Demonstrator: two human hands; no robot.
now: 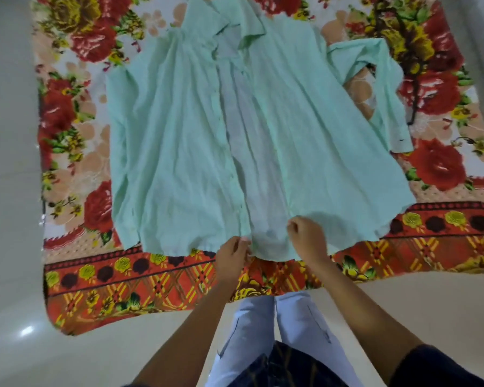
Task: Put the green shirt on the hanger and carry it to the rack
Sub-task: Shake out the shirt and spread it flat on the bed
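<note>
Both hands [232,254] [308,237] forward, fingers curled

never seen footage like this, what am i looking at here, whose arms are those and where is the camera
There is no machine here. A person wears a wide-angle camera on the head, so the one picture looks forward and down along their own arms; the pale trousers at the bottom are their legs.

On the floor lies a flowered blanket, red with yellow blooms. Spread flat on it is a light green shirt, collar at the far end, front unbuttoned and open down the middle, one sleeve folded out to the right.

The left hand pinches the bottom hem of one front panel, and the right hand pinches the hem of the other. Both hands are at the near edge of the shirt.

No hanger and no rack show in this view.
</note>
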